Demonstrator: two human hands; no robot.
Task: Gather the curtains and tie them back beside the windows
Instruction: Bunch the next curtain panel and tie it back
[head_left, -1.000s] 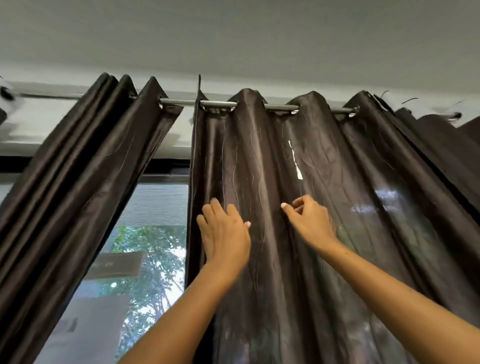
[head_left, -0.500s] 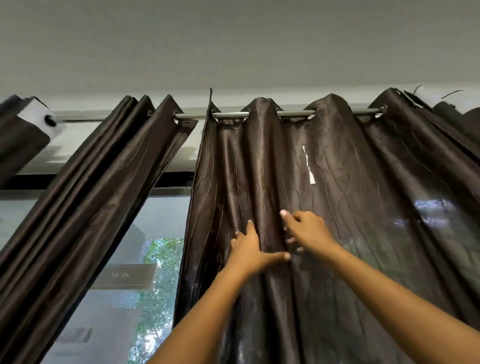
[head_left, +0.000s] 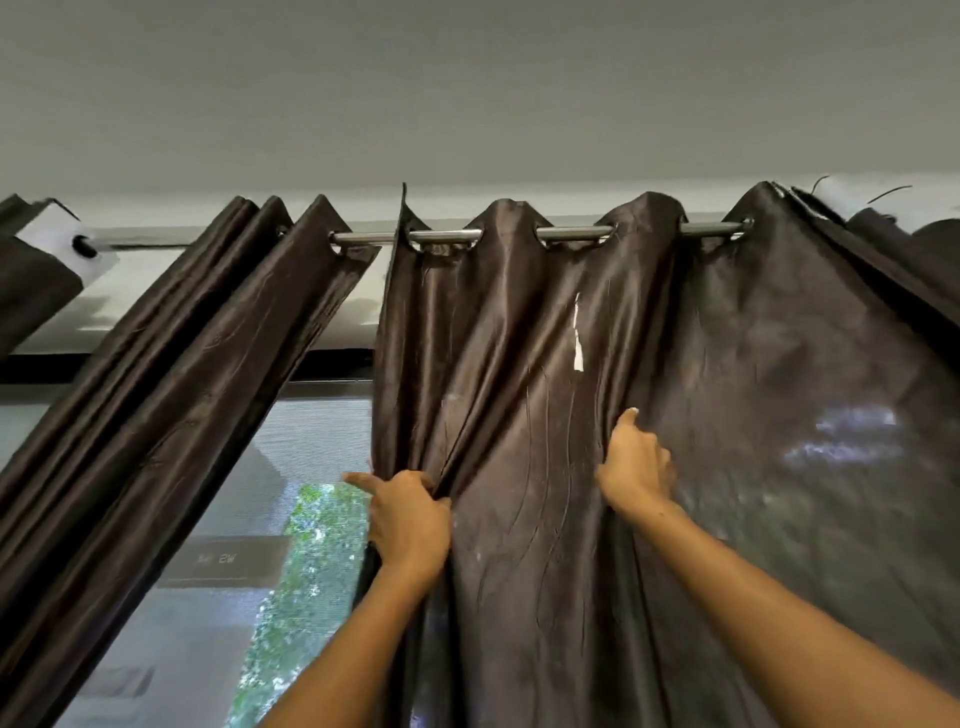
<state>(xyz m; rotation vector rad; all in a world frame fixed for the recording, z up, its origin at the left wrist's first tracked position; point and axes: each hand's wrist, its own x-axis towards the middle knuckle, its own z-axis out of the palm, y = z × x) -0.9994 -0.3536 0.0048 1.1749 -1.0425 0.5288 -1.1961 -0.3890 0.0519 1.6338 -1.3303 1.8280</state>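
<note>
Right now the risk sits up at the rod (head_left: 571, 235): the right curtain (head_left: 519, 415) hangs from grommets that still sit spread along it, and a pull that runs downward rather than sideways could bind them, strain the fabric at its small pale tear (head_left: 577, 348), or load the rod's mount. A second risk is that the folds slip, since the cloth looks slick and only a narrow bunch is caught. The left hand (head_left: 410, 525) grips the curtain's leading edge at about 7 o'clock in view, fingers curled round a pinch of folds, forefinger pointing out toward 9 o'clock over the window (head_left: 291, 519). The right hand (head_left: 636, 467) is raised near the centre, fingers curled into a fold with the forefinger pointing to 12; it is motion-blurred, so how firmly it holds cannot be told. Both forearms reach up from 6 o'clock, well apart. The left curtain (head_left: 171, 395) is already bunched at 9 o'clock, slanting away from the glass; no tie is visible on either.
</note>
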